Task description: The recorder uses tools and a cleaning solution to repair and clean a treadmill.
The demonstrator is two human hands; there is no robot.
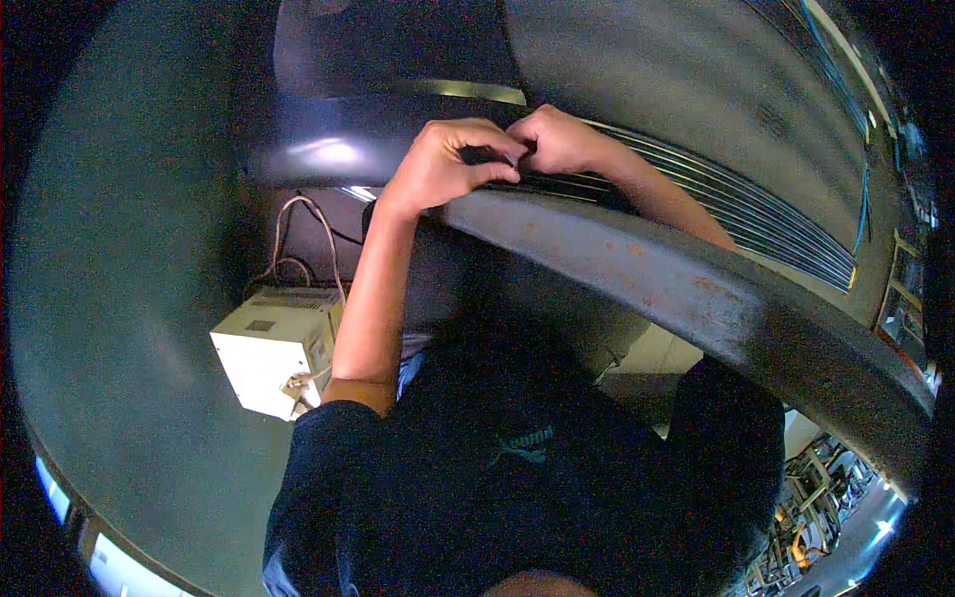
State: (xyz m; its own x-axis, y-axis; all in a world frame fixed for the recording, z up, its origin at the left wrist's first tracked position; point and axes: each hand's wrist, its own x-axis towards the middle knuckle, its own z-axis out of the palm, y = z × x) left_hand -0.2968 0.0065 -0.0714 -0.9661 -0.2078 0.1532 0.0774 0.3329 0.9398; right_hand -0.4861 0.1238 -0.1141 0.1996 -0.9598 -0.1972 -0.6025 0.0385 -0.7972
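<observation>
My left hand (445, 164) is raised over a dark machine edge, its thumb and fingers curled together toward the right. Fingertip to fingertip with it, my right hand (559, 141) is closed. Something small and dark seems to sit between the fingertips, too small and shadowed to name. Beneath and to the right of the hands, a bundle of thin straight metal rods (736, 214) lies along the dark surface. A grey metal beam (617, 254) with rust spots runs in front of them, and my right forearm reaches in above it.
A rounded glossy black housing (328, 139) stands left of the hands. Below it at the left is a cream-white electrical box (274, 358) with a looping beige cable (323, 224). A dark green panel (129, 269) fills the far left. Racks with parts (816, 507) show at lower right.
</observation>
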